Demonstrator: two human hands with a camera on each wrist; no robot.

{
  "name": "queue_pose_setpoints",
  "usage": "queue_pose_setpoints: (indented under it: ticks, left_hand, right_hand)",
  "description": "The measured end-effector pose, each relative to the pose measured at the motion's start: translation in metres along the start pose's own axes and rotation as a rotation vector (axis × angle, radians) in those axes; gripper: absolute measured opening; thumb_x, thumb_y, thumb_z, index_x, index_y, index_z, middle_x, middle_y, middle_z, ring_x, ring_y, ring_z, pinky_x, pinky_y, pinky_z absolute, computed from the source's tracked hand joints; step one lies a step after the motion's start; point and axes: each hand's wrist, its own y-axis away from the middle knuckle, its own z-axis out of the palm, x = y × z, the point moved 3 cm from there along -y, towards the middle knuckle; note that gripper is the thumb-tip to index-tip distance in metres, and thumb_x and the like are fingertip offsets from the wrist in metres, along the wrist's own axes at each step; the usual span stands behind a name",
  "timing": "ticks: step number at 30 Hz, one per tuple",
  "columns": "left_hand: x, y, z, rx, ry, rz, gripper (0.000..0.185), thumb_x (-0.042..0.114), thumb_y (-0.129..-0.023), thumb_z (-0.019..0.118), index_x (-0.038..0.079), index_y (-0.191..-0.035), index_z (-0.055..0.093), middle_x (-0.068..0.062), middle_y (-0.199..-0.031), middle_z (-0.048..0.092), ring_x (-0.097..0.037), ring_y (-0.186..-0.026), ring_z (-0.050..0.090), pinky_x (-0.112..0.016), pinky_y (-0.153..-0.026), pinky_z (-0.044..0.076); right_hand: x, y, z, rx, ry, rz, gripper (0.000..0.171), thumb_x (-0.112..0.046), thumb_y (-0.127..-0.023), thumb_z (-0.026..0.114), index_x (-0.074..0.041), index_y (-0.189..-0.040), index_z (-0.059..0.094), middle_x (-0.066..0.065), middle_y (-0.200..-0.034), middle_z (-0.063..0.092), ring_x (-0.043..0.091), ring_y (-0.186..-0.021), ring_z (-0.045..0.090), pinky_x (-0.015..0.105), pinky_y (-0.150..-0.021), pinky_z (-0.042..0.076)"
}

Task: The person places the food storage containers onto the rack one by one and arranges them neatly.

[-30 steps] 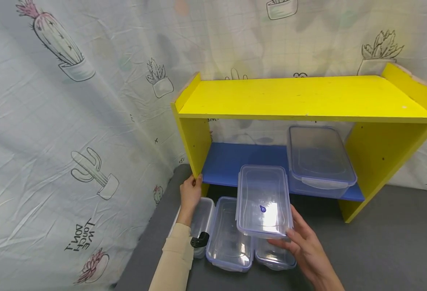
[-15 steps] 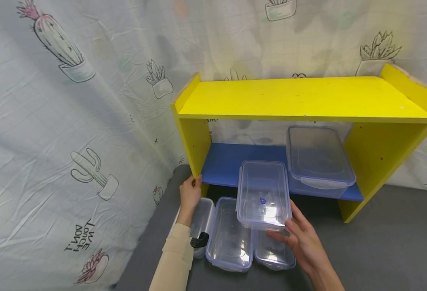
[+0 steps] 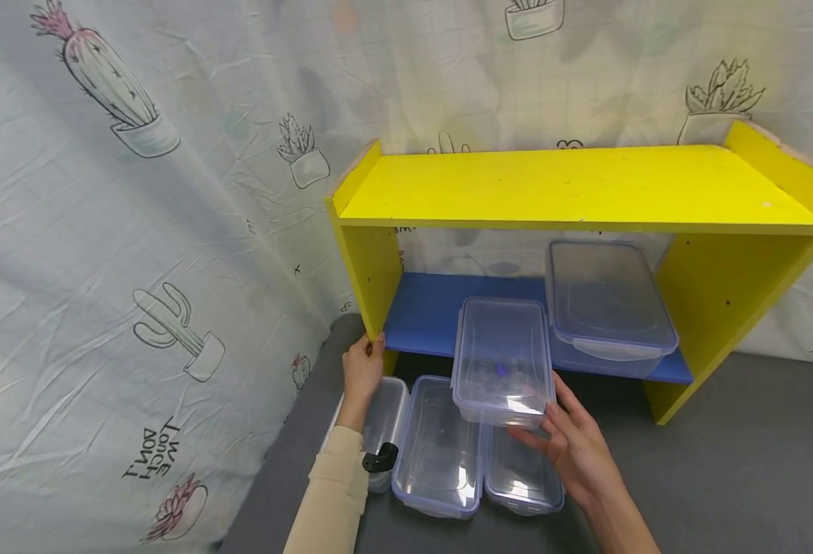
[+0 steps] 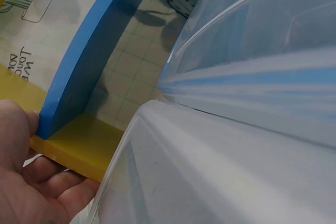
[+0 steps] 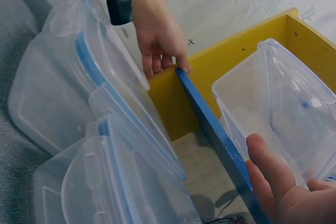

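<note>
A clear plastic food container [image 3: 503,346] with a blue-rimmed lid is in the head view, overlapping the front edge of the blue shelf board [image 3: 430,308]. My right hand [image 3: 582,454] holds it at its near right corner, thumb on the side and fingers under it. In the right wrist view this container [image 5: 249,85] is tilted above the blue board [image 5: 207,124]. My left hand [image 3: 363,377] grips the front edge of the yellow side panel [image 3: 359,277], by the blue board's left end. From the left wrist, its thumb and curled fingers [image 4: 76,198] show around that edge.
A larger lidded container [image 3: 610,296] stands on the blue board's right part. Below, on the grey table [image 3: 745,469], are a left container [image 3: 388,415], a middle one [image 3: 441,454] and a right one [image 3: 520,473]. The yellow top board [image 3: 572,185] spans overhead.
My right hand has moved the container forward and slightly up in the head view, farther over the blue board. My left hand has stayed on the side panel.
</note>
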Motion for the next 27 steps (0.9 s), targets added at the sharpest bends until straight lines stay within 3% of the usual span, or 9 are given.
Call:
queue_pose_setpoints:
  ticks: [7, 16, 27]
  left_hand:
    - [0.000, 0.000, -0.002, 0.000, 0.001, 0.000, 0.029, 0.031, -0.098, 0.057, 0.007, -0.084, 0.065, -0.004, -0.060, 0.049, -0.017, -0.051, 0.041, -0.028, -0.050, 0.033]
    - [0.001, 0.001, -0.002, 0.003, 0.000, 0.000, 0.028, 0.031, -0.098, 0.057, 0.008, -0.085, 0.066, -0.004, -0.060, 0.050, -0.016, -0.050, 0.040, -0.028, -0.049, 0.032]
    - [0.003, 0.002, -0.001, 0.007, 0.006, 0.003, 0.027, 0.029, -0.097, 0.058, 0.007, -0.084, 0.065, -0.003, -0.059, 0.048, -0.015, -0.050, 0.040, -0.028, -0.049, 0.032]
  right_hand:
    - [-0.002, -0.007, -0.001, 0.028, -0.032, 0.025, 0.055, -0.014, -0.106, 0.034, -0.018, -0.156, 0.012, -0.011, -0.128, 0.060, 0.009, -0.114, 0.062, 0.043, -0.089, 0.054]
    - [-0.005, -0.015, -0.003, 0.017, -0.049, -0.010, 0.046, -0.015, -0.106, 0.035, -0.020, -0.151, 0.027, -0.009, -0.125, 0.062, 0.010, -0.111, 0.063, 0.042, -0.089, 0.055]
    - [-0.009, -0.023, -0.004, 0.056, -0.068, 0.011, 0.061, -0.018, -0.106, 0.037, -0.009, -0.156, 0.003, -0.010, -0.120, 0.066, 0.007, -0.109, 0.064, 0.040, -0.088, 0.055]
